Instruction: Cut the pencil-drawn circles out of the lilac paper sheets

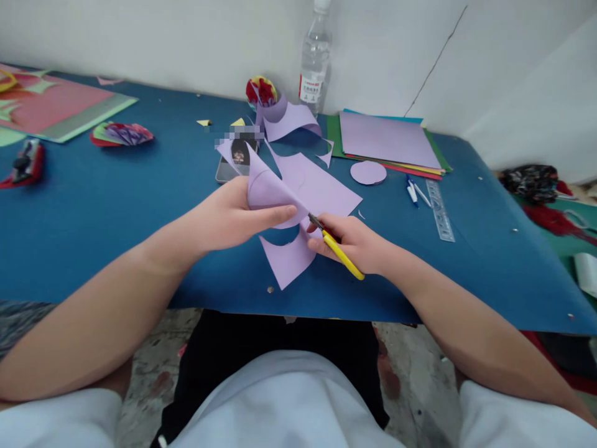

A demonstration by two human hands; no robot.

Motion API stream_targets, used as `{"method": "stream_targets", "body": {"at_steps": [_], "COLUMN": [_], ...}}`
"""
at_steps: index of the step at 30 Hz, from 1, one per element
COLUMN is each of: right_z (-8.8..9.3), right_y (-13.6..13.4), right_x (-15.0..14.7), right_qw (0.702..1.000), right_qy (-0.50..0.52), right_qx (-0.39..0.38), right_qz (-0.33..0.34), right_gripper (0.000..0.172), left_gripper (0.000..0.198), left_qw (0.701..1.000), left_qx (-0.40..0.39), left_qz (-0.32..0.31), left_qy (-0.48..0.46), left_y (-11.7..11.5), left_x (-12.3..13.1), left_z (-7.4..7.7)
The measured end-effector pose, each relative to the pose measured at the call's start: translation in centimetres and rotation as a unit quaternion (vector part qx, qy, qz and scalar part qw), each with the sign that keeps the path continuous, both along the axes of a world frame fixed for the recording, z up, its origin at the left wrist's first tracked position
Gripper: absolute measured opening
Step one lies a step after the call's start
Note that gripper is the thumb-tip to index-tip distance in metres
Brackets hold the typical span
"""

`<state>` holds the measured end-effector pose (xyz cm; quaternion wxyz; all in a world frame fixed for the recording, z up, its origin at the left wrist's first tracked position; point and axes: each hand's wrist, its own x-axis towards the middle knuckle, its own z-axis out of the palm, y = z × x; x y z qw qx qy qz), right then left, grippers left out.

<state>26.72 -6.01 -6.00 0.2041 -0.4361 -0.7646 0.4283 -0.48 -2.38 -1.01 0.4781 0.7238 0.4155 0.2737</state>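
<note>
My left hand [247,214] is closed on a curled sheet of purple paper [270,190], the thumb lying on its front. In my right hand [347,239] is a pair of scissors [342,254] with yellow handles, its blades at the paper's right edge. A curved strip of the purple paper hangs below the blades. Behind lies a flat purple sheet [317,186] with a cut-out edge. One purple paper circle [368,173] rests to the right. A phone [228,169] is partly covered by the paper near my left hand.
A water bottle [314,65] stands against the wall beside a folded paper flower [261,92]. Stacked coloured paper [392,140], pens [413,191] and a clear ruler [439,211] lie right. At left are another paper flower [122,134], a red-and-black object [28,165] and pink sheets [74,102].
</note>
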Motion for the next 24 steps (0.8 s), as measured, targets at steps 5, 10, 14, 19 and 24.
{"method": "stream_targets", "body": {"at_steps": [5,10,14,19,24], "right_z": [0.3,0.6,0.8,1.0,1.2], "right_y": [-0.1,-0.2,-0.2,-0.3,-0.4], "right_x": [0.0,0.0,-0.1,-0.4,-0.4], "right_qw": [1.000,1.000,0.999,0.999,0.998], "right_qy": [-0.008,-0.020,-0.029,-0.044,-0.059], "right_qx": [-0.005,-0.016,-0.020,-0.028,-0.021], "right_qz": [-0.002,-0.001,-0.003,-0.008,-0.002], "right_gripper": [0.053,0.053,0.052,0.050,0.046], "left_gripper": [0.040,0.039,0.039,0.032,0.032], "left_qw": [1.000,0.999,0.998,0.997,0.991], "left_qx": [0.014,0.036,0.035,0.025,0.027], "left_qz": [0.012,-0.022,-0.033,-0.064,-0.114], "left_qy": [0.019,0.014,0.033,0.017,0.068], "left_y": [-0.2,-0.2,-0.1,-0.2,-0.4], "left_x": [-0.1,0.0,0.0,0.1,-0.2], "left_z": [-0.3,-0.3,-0.2,-0.1,-0.1]}}
